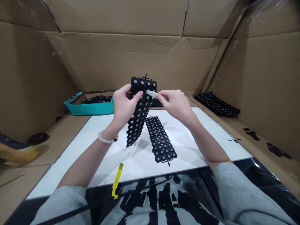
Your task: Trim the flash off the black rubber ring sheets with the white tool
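Note:
My left hand (125, 104) grips the upper left edge of a black sheet of round rubber pieces (140, 114) with pale centres. The sheet is raised off the work surface and its lower part hangs down to the left. In my right hand (173, 101) is a slim white-handled tool (152, 93), pinched between thumb and fingers. Its dark tip touches or nearly touches the sheet near my left thumb; the exact kind of tool is too small to tell. A second black sheet (161, 140) of the same kind lies flat just below.
The white board (194, 156) sits within cardboard walls. A teal box (91, 108) of black pieces stands at back left, another black sheet (217, 104) lies at back right. Loose black pieces (252, 133) lie along the right. A yellow tag (117, 178) hangs on a cable in front.

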### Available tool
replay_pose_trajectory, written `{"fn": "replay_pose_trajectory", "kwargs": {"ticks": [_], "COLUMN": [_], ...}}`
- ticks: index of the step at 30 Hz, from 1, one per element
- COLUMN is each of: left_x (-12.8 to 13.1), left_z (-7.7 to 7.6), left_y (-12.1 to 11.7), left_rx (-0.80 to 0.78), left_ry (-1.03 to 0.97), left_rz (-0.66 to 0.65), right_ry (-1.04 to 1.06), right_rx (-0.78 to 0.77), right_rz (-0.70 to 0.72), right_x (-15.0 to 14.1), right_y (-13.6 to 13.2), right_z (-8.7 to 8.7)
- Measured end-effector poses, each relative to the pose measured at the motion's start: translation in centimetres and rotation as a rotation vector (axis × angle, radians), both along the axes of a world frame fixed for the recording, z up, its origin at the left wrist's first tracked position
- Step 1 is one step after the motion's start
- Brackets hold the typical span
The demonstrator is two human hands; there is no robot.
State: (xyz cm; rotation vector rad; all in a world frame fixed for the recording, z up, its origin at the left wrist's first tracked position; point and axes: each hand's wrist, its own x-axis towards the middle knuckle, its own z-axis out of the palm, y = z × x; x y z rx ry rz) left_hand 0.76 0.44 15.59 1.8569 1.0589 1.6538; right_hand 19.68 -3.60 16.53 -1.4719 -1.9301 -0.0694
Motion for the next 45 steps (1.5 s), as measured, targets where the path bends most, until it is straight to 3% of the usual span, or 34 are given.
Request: {"fn": "replay_pose_trajectory", "kwargs": {"ticks": [4, 11, 18, 27, 32, 40, 45], "left_x": [0.0, -0.4, -0.6, -1.5, -2.1, -1.7, -1.5], "left_z": [0.3, 0.2, -0.4, -0.2, -0.1, -0.9, -1.1], "left_y": [-0.2, 0.6, 1.8, 2.3, 2.9, 4.2, 4.3], "left_rx": [-0.009, -0.123, -0.140, -0.350, -0.446, -0.455, -0.513], "left_ry": [-0.023, -0.011, 0.032, 0.032, 0.049, -0.217, -0.234], "left_rz": [0.035, -0.087, -0.116, -0.371, -0.413, -0.375, -0.362], "right_ry": [-0.012, -0.019, -0.040, -0.065, -0.121, -0.043, 0.073], "right_rx": [0.006, 0.029, 0.012, -0.068, -0.101, -0.110, -0.016], "right_rz": [-0.014, -0.045, -0.114, -0.152, -0.201, 0.030, 0.142], "right_x": [-0.1, -0.3, -1.1, -1.3, -1.5, 0.9, 1.3], "right_y": [-0.1, 0.2, 0.7, 1.7, 1.8, 2.4, 1.7], "right_z": [0.1, -0.4, -0.9, -1.0, -0.8, -0.3, -0.1]}}
